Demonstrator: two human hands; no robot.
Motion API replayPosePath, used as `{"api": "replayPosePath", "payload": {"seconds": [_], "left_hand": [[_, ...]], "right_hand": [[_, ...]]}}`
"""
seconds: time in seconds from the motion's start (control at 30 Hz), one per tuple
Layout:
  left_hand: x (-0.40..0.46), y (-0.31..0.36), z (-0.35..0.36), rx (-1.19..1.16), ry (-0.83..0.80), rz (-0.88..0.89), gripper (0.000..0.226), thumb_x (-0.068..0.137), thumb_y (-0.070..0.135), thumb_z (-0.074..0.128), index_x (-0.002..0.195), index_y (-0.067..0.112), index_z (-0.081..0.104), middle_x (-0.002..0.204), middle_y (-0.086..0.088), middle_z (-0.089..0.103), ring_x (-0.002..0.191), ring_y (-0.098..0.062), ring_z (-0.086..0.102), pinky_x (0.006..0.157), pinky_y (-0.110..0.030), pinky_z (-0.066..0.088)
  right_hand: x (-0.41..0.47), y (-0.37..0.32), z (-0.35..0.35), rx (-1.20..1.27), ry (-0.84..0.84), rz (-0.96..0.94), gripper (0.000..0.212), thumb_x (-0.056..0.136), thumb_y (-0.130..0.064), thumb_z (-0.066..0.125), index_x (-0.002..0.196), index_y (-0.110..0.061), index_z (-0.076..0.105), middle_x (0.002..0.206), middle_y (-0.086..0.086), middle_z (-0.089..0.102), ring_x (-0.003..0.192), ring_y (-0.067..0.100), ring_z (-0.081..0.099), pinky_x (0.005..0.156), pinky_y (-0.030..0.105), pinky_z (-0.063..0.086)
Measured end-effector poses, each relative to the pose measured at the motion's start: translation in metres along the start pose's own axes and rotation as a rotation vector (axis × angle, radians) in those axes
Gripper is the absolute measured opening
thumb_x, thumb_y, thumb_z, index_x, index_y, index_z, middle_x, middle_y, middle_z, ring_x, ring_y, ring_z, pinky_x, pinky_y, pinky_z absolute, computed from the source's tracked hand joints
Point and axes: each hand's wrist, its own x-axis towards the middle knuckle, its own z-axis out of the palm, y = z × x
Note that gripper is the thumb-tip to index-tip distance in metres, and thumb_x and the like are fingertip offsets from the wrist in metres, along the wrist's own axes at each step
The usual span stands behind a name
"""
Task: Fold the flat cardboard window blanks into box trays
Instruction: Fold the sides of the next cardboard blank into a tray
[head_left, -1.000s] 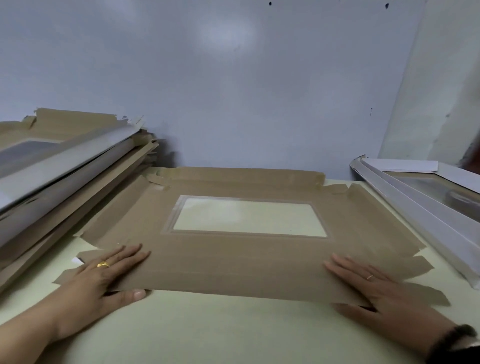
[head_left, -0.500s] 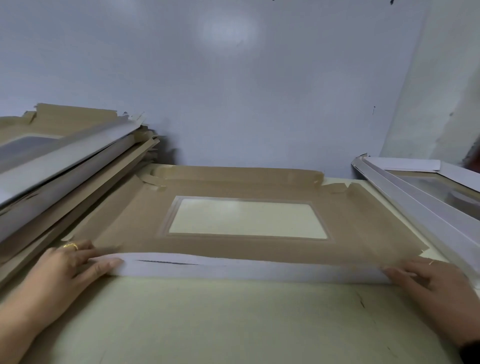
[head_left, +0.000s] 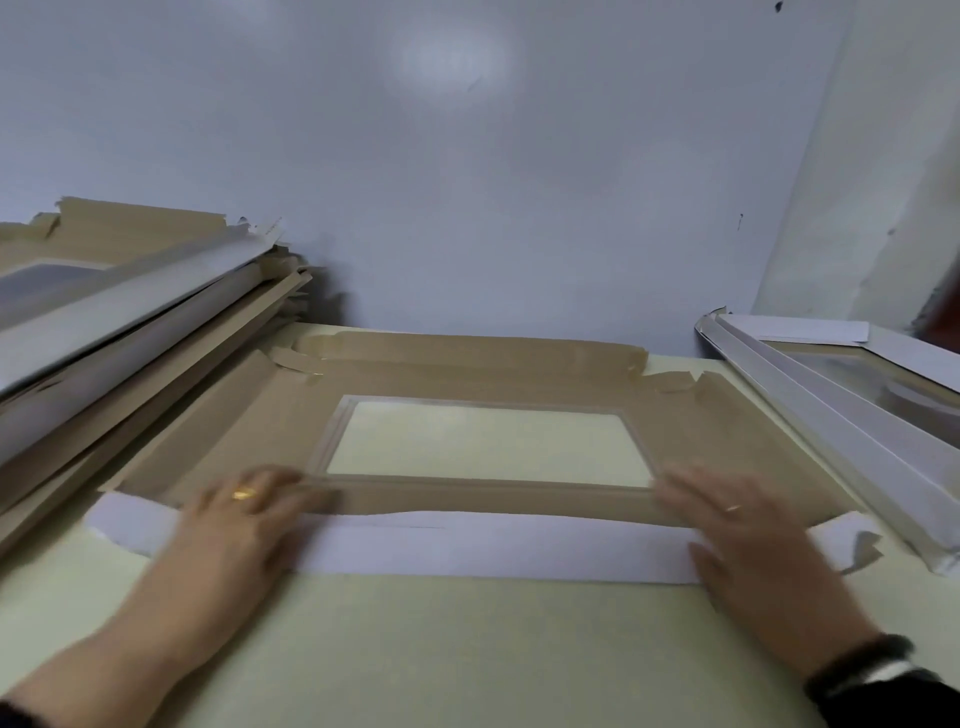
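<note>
A brown cardboard window blank (head_left: 467, 379) lies flat on the pale table, its clear rectangular window (head_left: 488, 441) in the middle. Its near flap (head_left: 493, 545) is folded over onto the blank, white underside up. My left hand (head_left: 234, 525) presses flat on the flap's left part, fingers reaching the window's near left corner. My right hand (head_left: 748, 530) presses flat on the flap's right part, fingers near the window's near right corner. Both hands are motion-blurred.
A tall slanted stack of flat blanks (head_left: 119, 322) fills the left side. Folded white-sided trays (head_left: 852, 415) sit at the right edge. A grey-blue wall (head_left: 467, 182) stands right behind the blank. Bare pale table (head_left: 467, 649) lies in front.
The near flap went from lying flat brown-side up to lifted, then folded over onto the blank. Both hands moved from the flap's outer ends inward and forward onto it.
</note>
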Motion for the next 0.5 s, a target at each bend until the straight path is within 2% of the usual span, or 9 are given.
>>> {"api": "replayPosePath", "payload": {"seconds": [0.07,0.1,0.13,0.17,0.2,0.23,0.3,0.4,0.5], "left_hand": [[0.007,0.037,0.003,-0.137,-0.116,0.109,0.051,0.094,0.044,0.023,0.117,0.025,0.064,0.122,0.0,0.061,0.113,-0.02,0.057,0.08,-0.034,0.047],[0.012,0.054,0.007,-0.166,-0.199,0.15,0.061,0.093,0.053,0.013,0.127,0.028,0.057,0.135,0.002,0.052,0.125,-0.019,0.049,0.092,-0.038,0.045],[0.016,0.068,0.011,-0.165,-0.251,0.179,0.065,0.09,0.06,0.007,0.137,0.033,0.043,0.147,0.008,0.034,0.137,-0.016,0.033,0.106,-0.037,0.032],[0.019,0.077,0.017,-0.198,-0.286,0.18,0.064,0.089,0.064,0.006,0.144,0.036,0.024,0.152,0.015,0.01,0.143,-0.01,0.01,0.114,-0.029,0.01],[0.019,0.082,0.023,-0.23,-0.346,0.16,0.062,0.09,0.064,0.009,0.146,0.037,0.009,0.15,0.02,-0.007,0.142,-0.003,-0.007,0.112,-0.02,-0.005],[0.02,0.084,0.027,-0.251,-0.39,0.138,0.061,0.091,0.061,0.013,0.146,0.037,0.002,0.148,0.023,-0.014,0.14,0.0,-0.014,0.11,-0.017,-0.012],[0.02,0.076,0.029,-0.258,-0.384,0.139,0.061,0.09,0.06,0.015,0.146,0.041,-0.001,0.146,0.027,-0.016,0.138,0.003,-0.017,0.108,-0.016,-0.015],[0.014,0.05,0.026,-0.284,-0.43,0.136,0.064,0.075,0.075,0.005,0.135,0.055,-0.007,0.143,0.034,-0.016,0.135,0.008,-0.02,0.108,-0.015,-0.015],[0.008,0.018,0.019,-0.354,-0.44,0.083,0.081,0.053,0.095,0.005,0.127,0.063,0.005,0.141,0.038,-0.006,0.134,0.014,-0.012,0.114,-0.019,-0.006]], "right_hand": [[0.01,-0.038,0.003,0.132,0.002,-0.211,0.044,0.073,0.0,0.051,0.111,-0.015,0.067,0.117,0.006,0.065,0.106,0.025,0.063,0.094,0.035,0.041],[0.015,-0.057,0.005,0.195,-0.057,-0.277,0.038,0.084,-0.009,0.047,0.115,-0.017,0.065,0.122,0.001,0.062,0.111,0.02,0.06,0.093,0.034,0.046],[0.019,-0.073,0.007,0.245,-0.154,-0.31,0.038,0.089,-0.023,0.045,0.123,-0.021,0.059,0.13,-0.003,0.056,0.12,0.016,0.053,0.099,0.035,0.043],[0.023,-0.084,0.011,0.295,-0.239,-0.324,0.044,0.091,-0.032,0.041,0.134,-0.025,0.048,0.141,-0.008,0.044,0.131,0.011,0.039,0.109,0.033,0.03],[0.027,-0.09,0.016,0.343,-0.285,-0.324,0.049,0.095,-0.038,0.036,0.142,-0.028,0.033,0.149,-0.014,0.028,0.139,0.005,0.021,0.115,0.027,0.01],[0.027,-0.091,0.022,0.385,-0.329,-0.313,0.051,0.097,-0.042,0.031,0.145,-0.031,0.02,0.152,-0.019,0.014,0.14,-0.001,0.006,0.113,0.02,-0.004],[0.027,-0.085,0.029,0.415,-0.355,-0.295,0.051,0.098,-0.043,0.028,0.146,-0.037,0.012,0.151,-0.025,0.004,0.138,-0.007,-0.005,0.11,0.015,-0.009],[0.021,-0.059,0.03,0.397,-0.381,-0.276,0.049,0.098,-0.043,0.03,0.141,-0.045,0.007,0.143,-0.034,-0.002,0.135,-0.012,-0.008,0.109,0.012,-0.009],[0.01,-0.025,0.028,0.387,-0.4,-0.224,0.049,0.097,-0.042,0.035,0.128,-0.053,-0.001,0.135,-0.04,-0.003,0.133,-0.014,-0.006,0.112,0.014,-0.003]]}}
